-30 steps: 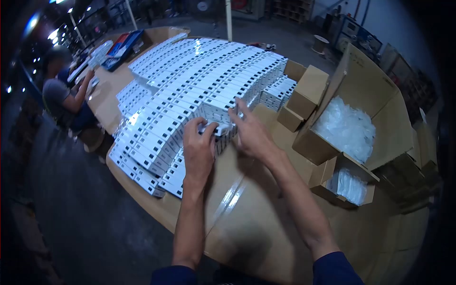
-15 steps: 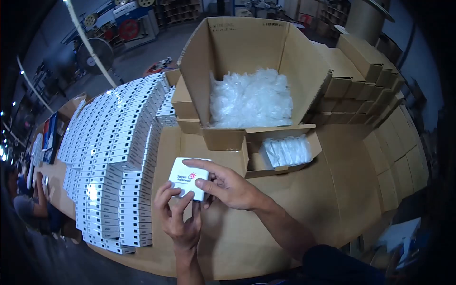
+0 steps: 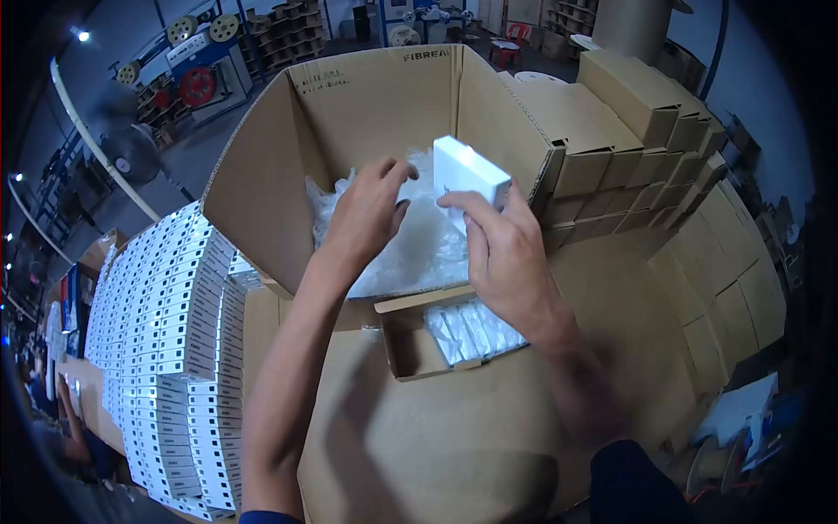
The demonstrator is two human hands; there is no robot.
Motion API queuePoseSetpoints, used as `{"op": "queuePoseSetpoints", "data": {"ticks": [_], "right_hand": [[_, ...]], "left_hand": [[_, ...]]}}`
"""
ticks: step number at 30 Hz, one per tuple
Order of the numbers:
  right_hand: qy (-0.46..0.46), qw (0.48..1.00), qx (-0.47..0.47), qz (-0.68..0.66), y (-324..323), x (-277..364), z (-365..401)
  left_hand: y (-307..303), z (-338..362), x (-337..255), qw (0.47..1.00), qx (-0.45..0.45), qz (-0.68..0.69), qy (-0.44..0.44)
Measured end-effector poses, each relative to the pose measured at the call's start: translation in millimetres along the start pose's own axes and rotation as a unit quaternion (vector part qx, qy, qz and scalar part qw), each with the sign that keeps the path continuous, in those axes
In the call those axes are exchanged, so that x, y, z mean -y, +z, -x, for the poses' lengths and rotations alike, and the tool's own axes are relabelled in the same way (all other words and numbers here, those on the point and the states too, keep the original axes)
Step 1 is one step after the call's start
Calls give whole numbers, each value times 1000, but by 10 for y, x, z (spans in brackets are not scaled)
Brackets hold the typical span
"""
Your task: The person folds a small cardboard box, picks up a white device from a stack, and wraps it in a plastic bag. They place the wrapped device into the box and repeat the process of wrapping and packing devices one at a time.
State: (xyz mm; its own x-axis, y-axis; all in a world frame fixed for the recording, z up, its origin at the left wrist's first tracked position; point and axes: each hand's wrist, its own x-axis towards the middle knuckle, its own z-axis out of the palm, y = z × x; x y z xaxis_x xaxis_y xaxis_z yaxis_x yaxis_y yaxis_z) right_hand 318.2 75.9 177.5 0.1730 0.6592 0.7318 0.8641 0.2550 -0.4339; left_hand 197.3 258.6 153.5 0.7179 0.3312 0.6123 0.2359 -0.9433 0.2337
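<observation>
My right hand (image 3: pixel 511 258) grips a flat white box (image 3: pixel 467 170), tilted up over the large cardboard carton (image 3: pixel 384 105). Loose clear plastic bags (image 3: pixel 393 258) fill the bottom of that carton. Above them on the left hovers my left hand (image 3: pixel 367 210), its thumb apart from the bent fingers and nothing visible between them. Just in front of the carton stands a small open cardboard box (image 3: pixel 406 349) with several plastic-wrapped packs (image 3: pixel 471 332) standing in its right part.
Tall stacks of white boxes (image 3: pixel 157 306) stand along the left side. Brown cardboard boxes (image 3: pixel 611 175) are piled at the back right. Cardboard covers the table (image 3: pixel 419 437). Another person's arm (image 3: pixel 74 419) shows at the far left.
Both hands have moved from the table up to the large carton. My left hand has let go of the white box, which my right hand carries turned on edge. The camera view has shifted.
</observation>
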Motion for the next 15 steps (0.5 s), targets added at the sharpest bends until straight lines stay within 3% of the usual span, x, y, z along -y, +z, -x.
{"op": "queuePoseSetpoints", "data": {"ticks": [2, 5, 8, 11, 15], "right_hand": [[13, 1000, -21, 0, 22, -37, -165], [12, 999, -48, 4, 60, -124, -347], [18, 998, -66, -3, 129, -201, -420], [82, 994, -53, -53, 208, -217, -443], [15, 998, -59, 19, 358, -295, -490]], "left_hand": [[316, -356, 245, 999, -13, -7, 44], [623, -679, 465, 992, 107, -67, 11], [823, -721, 736, 998, 9, 52, -23], [528, -588, 625, 960, -99, 166, -201], [111, -332, 542, 924, -244, 184, -232]]}}
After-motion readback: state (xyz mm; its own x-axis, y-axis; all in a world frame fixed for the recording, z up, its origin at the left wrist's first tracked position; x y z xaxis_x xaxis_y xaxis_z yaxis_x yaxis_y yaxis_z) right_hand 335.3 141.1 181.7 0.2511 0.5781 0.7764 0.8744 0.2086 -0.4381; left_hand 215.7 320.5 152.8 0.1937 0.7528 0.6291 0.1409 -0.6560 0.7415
